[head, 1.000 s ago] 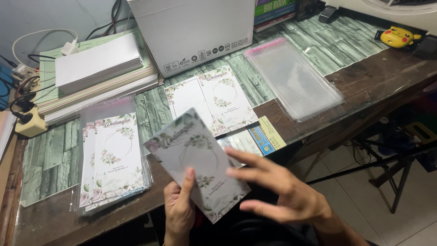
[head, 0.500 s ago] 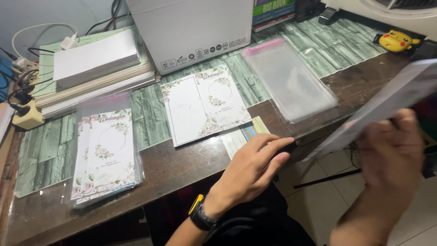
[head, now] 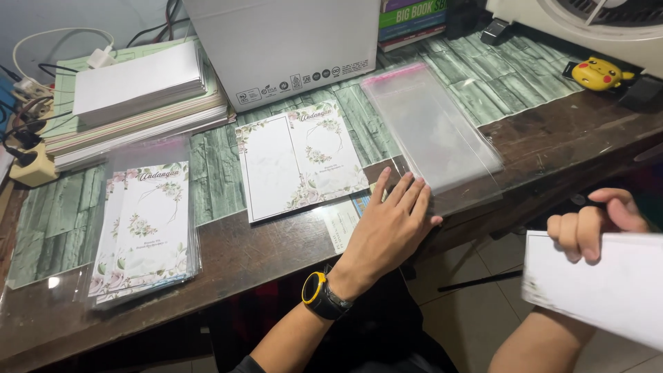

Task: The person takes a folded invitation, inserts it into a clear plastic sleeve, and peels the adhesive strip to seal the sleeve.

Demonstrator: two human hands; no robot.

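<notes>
My left hand, with a black and yellow watch on the wrist, lies flat on the dark wooden table. Its fingertips touch the near left corner of a stack of clear plastic sleeves, and it holds nothing. My right hand is off the table's right edge, gripping a white card seen from its back. Two floral printed cards lie side by side just beyond my left hand. A pile of sleeved floral cards sits at the left.
A white box stands at the back, with stacked paper and a power adapter with cables to its left. Books and a yellow toy are at the back right. A small leaflet lies by my left hand.
Both hands held a sleeved card over the table. My right hand carried it off to the right and lowered it, while my left hand came down flat by the clear sleeves.
</notes>
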